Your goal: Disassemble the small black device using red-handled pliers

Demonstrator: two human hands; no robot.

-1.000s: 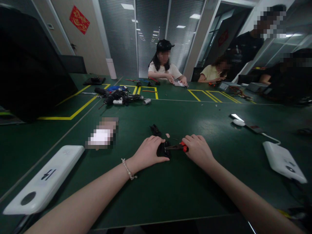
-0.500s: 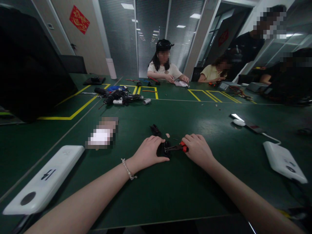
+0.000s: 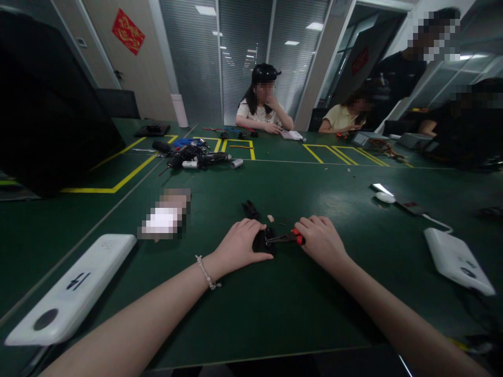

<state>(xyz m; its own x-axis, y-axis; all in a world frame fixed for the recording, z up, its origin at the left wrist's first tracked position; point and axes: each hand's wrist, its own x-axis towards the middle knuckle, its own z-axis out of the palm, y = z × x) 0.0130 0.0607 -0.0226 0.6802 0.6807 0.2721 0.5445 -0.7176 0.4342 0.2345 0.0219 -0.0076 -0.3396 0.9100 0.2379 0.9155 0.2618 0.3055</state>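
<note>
Left hand (image 3: 240, 240) clasps a black part (image 3: 260, 243) between thumb and fingers; right hand (image 3: 320, 236) clenches red-handled pliers (image 3: 290, 238).

The right hand (image 3: 321, 238) grips red-handled pliers (image 3: 290, 237), their tips at a small black part (image 3: 260, 242) — the left hand (image 3: 240, 242) holds that part on the green table (image 3: 275, 309). Just past the left hand lies another black piece (image 3: 250, 209) — a pale scrap (image 3: 270, 218) near it.

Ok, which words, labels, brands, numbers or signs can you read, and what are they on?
"14" or "1A", apparently handwritten, on the left white device; its fainter far-end mark is unreadable.
Gold characters on the red door sign: too blurred.
Dim red sign, upper right: too dark.
Marks on the right white device: too small.
</note>
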